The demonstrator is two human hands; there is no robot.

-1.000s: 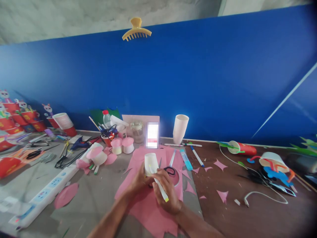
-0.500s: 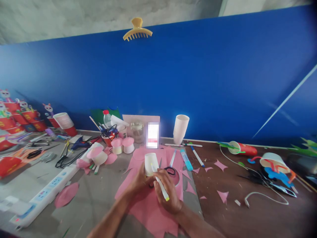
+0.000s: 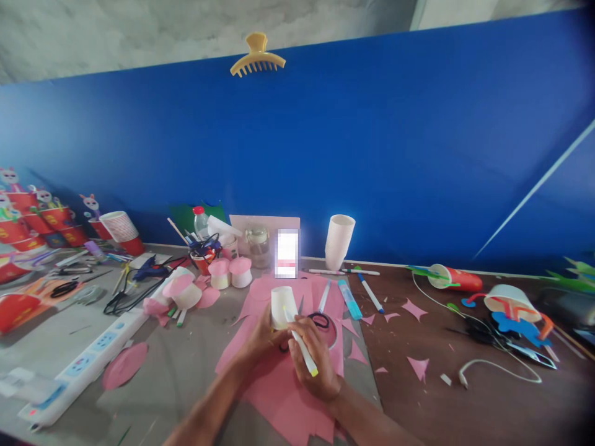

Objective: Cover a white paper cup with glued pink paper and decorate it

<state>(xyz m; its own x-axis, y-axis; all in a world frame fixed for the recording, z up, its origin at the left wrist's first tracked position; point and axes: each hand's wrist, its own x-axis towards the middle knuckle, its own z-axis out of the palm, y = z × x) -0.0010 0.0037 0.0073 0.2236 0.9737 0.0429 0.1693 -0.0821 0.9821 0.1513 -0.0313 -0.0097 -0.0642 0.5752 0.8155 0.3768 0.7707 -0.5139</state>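
Note:
My left hand point(image 3: 261, 334) is wrapped round a white paper cup point(image 3: 282, 305), which is tilted above pink paper point(image 3: 274, 384). In my right hand point(image 3: 317, 356) is a white marker with a yellow end point(image 3: 304, 354); its tip points at the cup's side and seems to touch it. Faint yellow marks show on the cup. Black-handled scissors point(image 3: 320, 320) lie on the paper just beyond my right hand, partly hidden by it. A capped marker point(image 3: 325, 296) and a light-blue marker pouch point(image 3: 349, 299) lie to the right.
A bright phone screen point(image 3: 287, 254) stands behind the cup, left of a stack of white cups point(image 3: 339, 241). Two pink-topped cups point(image 3: 240, 272) stand left. A power strip point(image 3: 93, 356) runs along the left. Pink scraps point(image 3: 419, 368) and a white cable point(image 3: 499, 370) lie right.
My hands, the cup and the marker stay almost in place. At the far right, the white cup with orange and blue parts has shifted slightly left.

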